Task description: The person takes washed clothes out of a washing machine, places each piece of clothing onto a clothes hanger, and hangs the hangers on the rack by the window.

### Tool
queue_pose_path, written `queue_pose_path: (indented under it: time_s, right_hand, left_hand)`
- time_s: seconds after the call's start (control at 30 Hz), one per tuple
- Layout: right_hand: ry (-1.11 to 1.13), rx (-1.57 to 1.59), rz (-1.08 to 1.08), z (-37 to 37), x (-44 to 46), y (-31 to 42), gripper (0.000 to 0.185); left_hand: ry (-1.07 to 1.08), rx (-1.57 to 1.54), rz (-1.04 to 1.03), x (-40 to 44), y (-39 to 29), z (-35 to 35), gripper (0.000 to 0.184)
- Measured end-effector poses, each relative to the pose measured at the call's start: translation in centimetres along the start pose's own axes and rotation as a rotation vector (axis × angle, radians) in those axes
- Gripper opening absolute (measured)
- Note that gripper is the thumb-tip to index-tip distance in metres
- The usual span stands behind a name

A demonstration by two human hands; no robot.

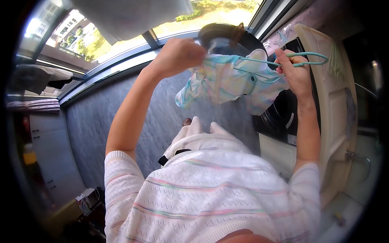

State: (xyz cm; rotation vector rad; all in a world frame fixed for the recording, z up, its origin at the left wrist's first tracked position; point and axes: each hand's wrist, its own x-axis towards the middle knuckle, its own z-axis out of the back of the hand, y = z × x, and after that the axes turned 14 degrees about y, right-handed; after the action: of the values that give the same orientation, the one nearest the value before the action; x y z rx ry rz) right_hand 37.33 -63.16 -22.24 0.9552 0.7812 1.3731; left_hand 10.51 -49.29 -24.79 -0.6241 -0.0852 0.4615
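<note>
A pastel pink, blue and white garment (221, 83) hangs in front of me, with a dark button or tab on it. My left hand (181, 56), slightly blurred, is closed at the garment's gathered upper left edge. My right hand (292, 71) is closed round a light blue hanger (310, 54), whose loop sticks out to the right. The hanger's thin arms run left from this hand to the garment's top. What lies inside my left fingers is hidden.
Windows (162, 40) span the top, with a pale cloth (133, 16) hanging before them. A round dark object (221, 34) stands by the window. At right are a black-fronted appliance (279, 109) and a beige sink counter (334, 121). White cabinets (52, 150) line the left.
</note>
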Motion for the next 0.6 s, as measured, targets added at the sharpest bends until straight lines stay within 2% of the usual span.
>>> queue_pose_path:
  time_s: [0.23,0.33,0.43,0.6]
  right_hand:
    - [-0.009,-0.020,0.010,-0.5,0.3,0.7,0.037]
    - [-0.025,-0.046,-0.020,-0.6,0.4,1.0,0.040]
    - [-0.028,-0.047,-0.052,-0.8,0.5,1.2,0.042]
    - [0.026,-0.031,-0.063,-0.6,0.6,1.5,0.042]
  left_hand:
    - [-0.093,0.055,-0.127,0.3,-1.0,-1.2,0.019]
    - [-0.175,0.243,-0.134,0.6,-1.3,-1.9,0.018]
    - [-0.282,0.264,-0.164,0.8,-0.9,-2.2,0.018]
    - [-0.200,0.317,-0.149,1.5,-1.9,-1.9,0.012]
